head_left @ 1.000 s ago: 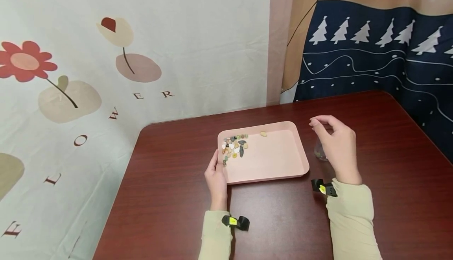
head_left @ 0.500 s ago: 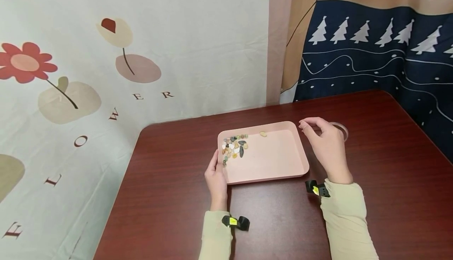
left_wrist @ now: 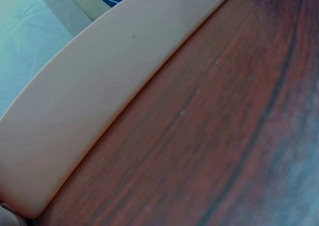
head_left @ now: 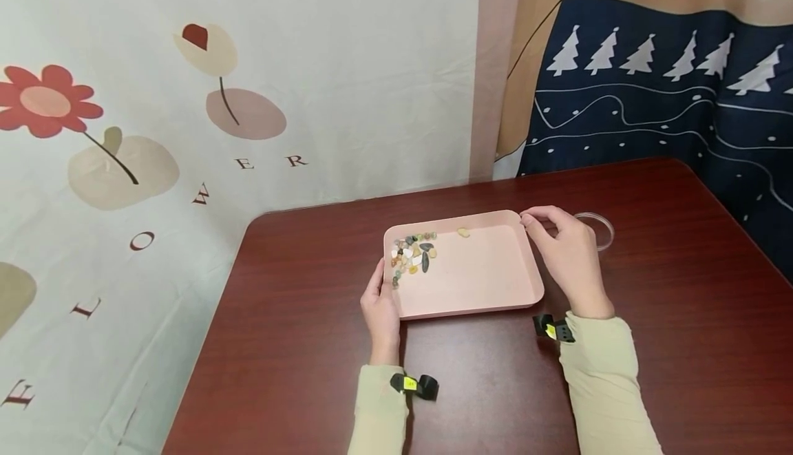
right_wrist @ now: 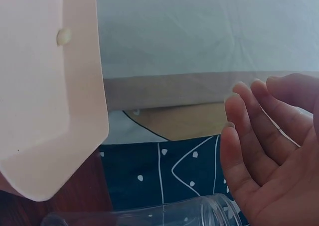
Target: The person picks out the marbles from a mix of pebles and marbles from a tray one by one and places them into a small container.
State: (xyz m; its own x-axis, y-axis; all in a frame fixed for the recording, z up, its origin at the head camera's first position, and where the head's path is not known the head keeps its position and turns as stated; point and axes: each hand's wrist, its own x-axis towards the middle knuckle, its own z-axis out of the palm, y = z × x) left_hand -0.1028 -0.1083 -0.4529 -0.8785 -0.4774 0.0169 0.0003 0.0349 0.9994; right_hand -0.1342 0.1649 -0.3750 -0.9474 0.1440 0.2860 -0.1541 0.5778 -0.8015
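Observation:
A shallow pink tray (head_left: 477, 269) lies on the table, with small stones (head_left: 409, 255) in mixed colours grouped at its left end. One yellowish stone (head_left: 463, 233) sits apart near the far wall. My left hand (head_left: 381, 314) holds the tray at its left edge, near the front corner; the left wrist view mostly shows the tray's outer wall (left_wrist: 114, 61). Beside the far right corner is my right hand (head_left: 570, 252), its thumb near the index fingertip. In the right wrist view its fingers (right_wrist: 239, 116) are loosely bent, with nothing seen between them.
Behind my right hand stands a clear jar (right_wrist: 164, 213), its round rim (head_left: 606, 231) showing in the head view. The dark red-brown table (head_left: 297, 303) meets a light flower-printed cloth (head_left: 372, 83) and a navy tree-printed cloth (head_left: 644, 111) at the back.
My right hand has moved left from over the jar to the tray's far right corner, uncovering the jar's rim. The left hand and tray stay in place.

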